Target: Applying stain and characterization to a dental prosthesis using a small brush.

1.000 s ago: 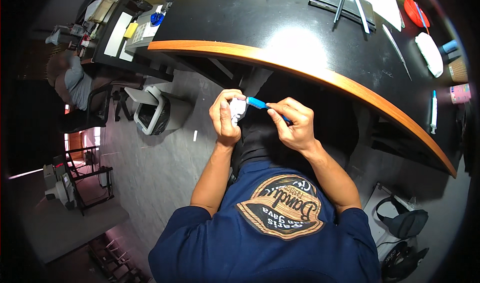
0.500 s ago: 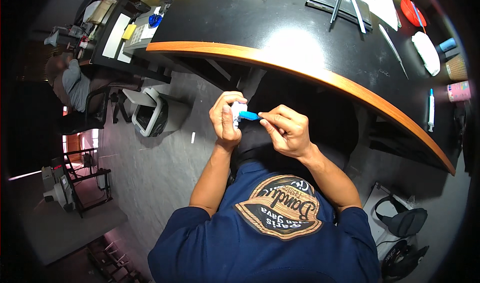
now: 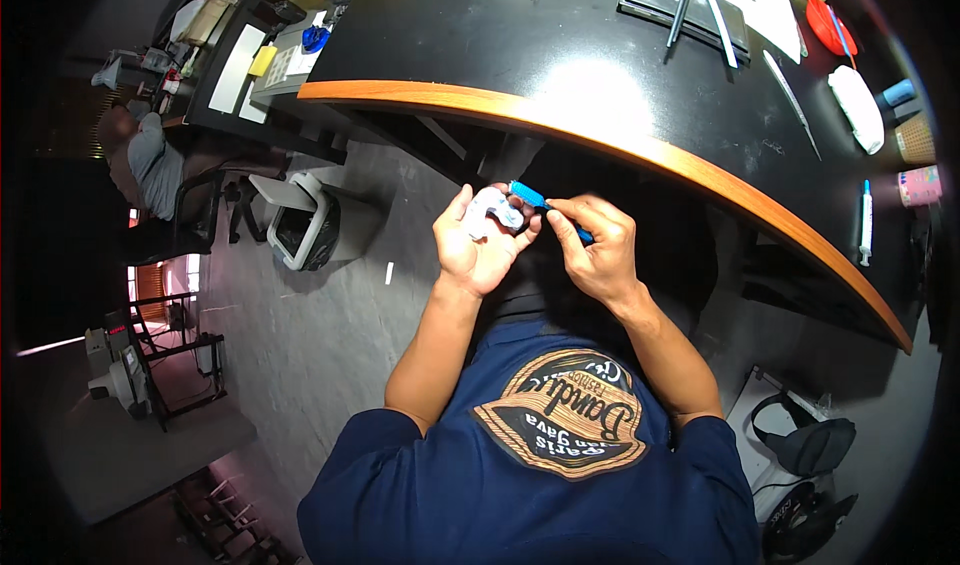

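1. Left hand (image 3: pixel 474 261) turned palm up and well opened, it cradles a white, arch-shaped piece (image 3: pixel 488 203) on its fingers. Its thumb stands out to the side, and I see no tight grip.
2. Right hand (image 3: pixel 606 251) is closed in a pinch, thumb and forefinger together on a slim blue brush (image 3: pixel 527 195).
3. Both things are above the person's lap, short of the desk (image 3: pixel 430 93) and clear of its wooden edge.
4. To my eye, the step in hand is brushing the white piece over. The brush head is just beside its right end, over the left fingertips; whether bristle and piece touch, I can't tell.
5. Another stroke would call for a steadier hold from the left fingers, since a piece lying loose on an open hand could slip, and for the bristles to meet its surface.
6. As for direction, the arch's rounded side seems to face away from the person, its gap toward them.
7. The brush's long axis slants, head up and to the left, handle running down and right into the right hand.
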{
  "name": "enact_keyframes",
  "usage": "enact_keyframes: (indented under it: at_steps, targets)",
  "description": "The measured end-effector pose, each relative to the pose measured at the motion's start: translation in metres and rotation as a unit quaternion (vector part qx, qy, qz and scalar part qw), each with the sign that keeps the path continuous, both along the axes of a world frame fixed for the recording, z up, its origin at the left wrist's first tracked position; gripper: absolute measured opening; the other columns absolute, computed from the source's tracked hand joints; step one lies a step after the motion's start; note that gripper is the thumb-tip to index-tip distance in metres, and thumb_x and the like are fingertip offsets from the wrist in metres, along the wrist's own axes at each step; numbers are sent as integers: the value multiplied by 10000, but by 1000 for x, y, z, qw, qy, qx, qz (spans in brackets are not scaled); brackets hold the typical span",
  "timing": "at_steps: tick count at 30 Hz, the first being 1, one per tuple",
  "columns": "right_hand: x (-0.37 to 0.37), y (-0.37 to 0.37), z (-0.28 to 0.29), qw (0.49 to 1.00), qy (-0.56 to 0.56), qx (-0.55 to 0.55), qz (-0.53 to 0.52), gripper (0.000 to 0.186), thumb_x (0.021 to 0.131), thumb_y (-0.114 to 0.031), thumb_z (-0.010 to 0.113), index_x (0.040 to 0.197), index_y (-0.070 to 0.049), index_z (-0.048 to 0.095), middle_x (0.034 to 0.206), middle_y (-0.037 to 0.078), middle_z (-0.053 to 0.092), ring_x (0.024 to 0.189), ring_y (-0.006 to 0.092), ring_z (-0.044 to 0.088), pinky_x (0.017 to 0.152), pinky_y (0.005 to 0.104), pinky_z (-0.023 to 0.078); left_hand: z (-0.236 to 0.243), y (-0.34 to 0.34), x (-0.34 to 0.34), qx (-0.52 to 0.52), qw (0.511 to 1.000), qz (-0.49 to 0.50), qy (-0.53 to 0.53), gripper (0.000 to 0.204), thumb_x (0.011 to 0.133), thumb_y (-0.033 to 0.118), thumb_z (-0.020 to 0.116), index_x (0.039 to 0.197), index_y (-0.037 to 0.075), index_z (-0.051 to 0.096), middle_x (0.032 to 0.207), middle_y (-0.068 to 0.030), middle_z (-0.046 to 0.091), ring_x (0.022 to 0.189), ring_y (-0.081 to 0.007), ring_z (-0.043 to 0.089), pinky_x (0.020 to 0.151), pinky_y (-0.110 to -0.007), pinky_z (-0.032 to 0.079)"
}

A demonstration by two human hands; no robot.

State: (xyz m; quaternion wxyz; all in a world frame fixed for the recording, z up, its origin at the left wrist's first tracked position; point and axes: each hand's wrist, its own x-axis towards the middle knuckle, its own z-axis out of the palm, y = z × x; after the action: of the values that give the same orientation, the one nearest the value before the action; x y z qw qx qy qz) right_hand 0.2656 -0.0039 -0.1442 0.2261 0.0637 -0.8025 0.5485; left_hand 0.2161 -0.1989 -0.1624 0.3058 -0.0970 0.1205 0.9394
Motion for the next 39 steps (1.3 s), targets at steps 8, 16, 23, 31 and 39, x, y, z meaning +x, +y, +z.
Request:
enact_keyframes:
  at_steps: [8, 16, 23, 31, 39]
  targets:
    - [-1, 6, 0, 1000, -26, 4, -17, 133, 928, -21, 756, 1058, -4, 781, 854, 160, 743, 725, 277, 728, 653, 341, 560, -6, 1, -2, -4, 999, -15, -51, 494, 1116, 387, 420, 1245, -48, 616, 1194, -254, 671, 1151, -409, 637, 1054, -562, 518]
    - [-13, 14, -5, 989, 29, 52, 136, 363, 796, 109, 716, 1128, -29, 769, 984, 128, 742, 806, 282, 756, 694, 359, 601, -9, -11, -3, -76, 993, -76, -56, 506, 1060, 419, 472, 1177, -26, 681, 1089, -237, 730, 983, -415, 712, 866, -525, 613]
    - [-35, 24, -45, 980, 79, 140, 118, 418, 753, 151, 665, 1100, -41, 796, 961, 113, 747, 812, 274, 699, 712, 370, 512, -18, -28, -2, -158, 971, -168, -61, 497, 1058, 429, 466, 1129, -21, 666, 996, -219, 704, 777, -367, 726, 570, -389, 665]
    - [-34, 18, -61, 977, 54, 52, 200, 418, 770, 142, 701, 1115, -67, 808, 923, 98, 723, 826, 276, 685, 715, 376, 515, -19, -34, 0, -166, 963, -191, -95, 522, 1063, 450, 442, 1152, -27, 635, 948, -199, 680, 698, -317, 685, 512, -344, 618]
    - [-31, 11, -59, 974, 8, -3, 226, 395, 768, 111, 720, 1085, -101, 821, 954, 48, 738, 886, 204, 697, 853, 343, 465, -13, -28, 1, -103, 962, -220, -128, 495, 1071, 437, 427, 1063, -21, 616, 956, -173, 595, 668, -260, 611, 452, -296, 539]
